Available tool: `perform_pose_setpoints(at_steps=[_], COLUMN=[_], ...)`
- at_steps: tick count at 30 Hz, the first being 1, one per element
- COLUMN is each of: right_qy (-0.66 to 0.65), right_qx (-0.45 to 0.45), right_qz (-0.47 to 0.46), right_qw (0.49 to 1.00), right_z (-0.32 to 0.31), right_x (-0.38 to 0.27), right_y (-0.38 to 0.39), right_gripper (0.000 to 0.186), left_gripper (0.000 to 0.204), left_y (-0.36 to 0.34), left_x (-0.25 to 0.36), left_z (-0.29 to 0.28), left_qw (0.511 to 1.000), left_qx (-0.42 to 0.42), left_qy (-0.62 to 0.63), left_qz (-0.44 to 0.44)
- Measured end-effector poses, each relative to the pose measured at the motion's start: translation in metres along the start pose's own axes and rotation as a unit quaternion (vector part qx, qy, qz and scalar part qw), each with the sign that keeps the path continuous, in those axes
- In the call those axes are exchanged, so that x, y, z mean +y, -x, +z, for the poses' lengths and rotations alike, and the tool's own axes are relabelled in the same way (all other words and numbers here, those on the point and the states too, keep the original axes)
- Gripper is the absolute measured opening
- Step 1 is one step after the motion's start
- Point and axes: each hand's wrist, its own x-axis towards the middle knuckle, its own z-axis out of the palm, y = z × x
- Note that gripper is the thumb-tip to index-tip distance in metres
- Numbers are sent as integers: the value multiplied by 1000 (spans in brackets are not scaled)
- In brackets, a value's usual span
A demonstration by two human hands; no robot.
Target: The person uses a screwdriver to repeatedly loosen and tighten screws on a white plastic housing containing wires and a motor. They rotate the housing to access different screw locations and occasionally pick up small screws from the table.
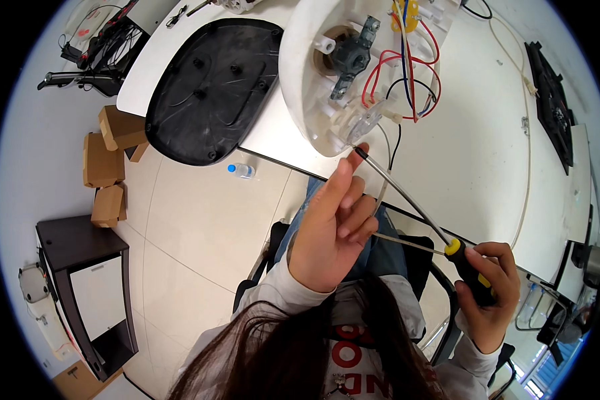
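My right hand grips the black and yellow handle of a screwdriver. Its long steel shaft slants up and left to a dark tip beside my left fingertips. Curled in, my left hand has thumb and index finger close together around that tip; whatever small thing they may pinch cannot be made out. Just beyond them lies a white plastic housing, its open side up. Inside it are a dark grey bracket, a clear plastic part near the tip, and loose red, blue, black and white wires.
A black oval plastic cover overhangs the edge of the white table. Cables and a black flat device lie at the right. Cardboard boxes, a water bottle and a dark cabinet stand or lie on the left floor.
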Motion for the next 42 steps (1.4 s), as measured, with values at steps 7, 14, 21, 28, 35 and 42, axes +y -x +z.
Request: perform_pose_setpoints(at_steps=[7, 14, 21, 28, 35, 42], right_qy=[17, 11, 7, 2, -34, -155], right_qx=[-1, -8, -5, -17, -19, 53], right_qz=[-2, -11, -23, -19, -17, 14], right_qw=[1000, 1000, 1000, 1000, 999, 986], right_z=[-2, -2, -4, -7, -12, -36], right_x=[-3, -2, 0, -1, 5, 44], right_y=[0, 1, 2, 4, 13, 30], right_gripper=[51, 49, 44, 44, 41, 36], left_gripper=[17, 15, 14, 16, 14, 10], left_y=[-12, -14, -16, -13, -8, 0], left_x=[3, 2, -2, -6, -12, -19], left_z=[5, 4, 6, 7, 7, 14], left_qw=[989, 988, 987, 989, 992, 971], left_qx=[-30, -32, -22, -19, -12, -67], left_qy=[139, 149, 161, 145, 117, -132], left_qz=[-42, -37, -5, 15, 33, 190])
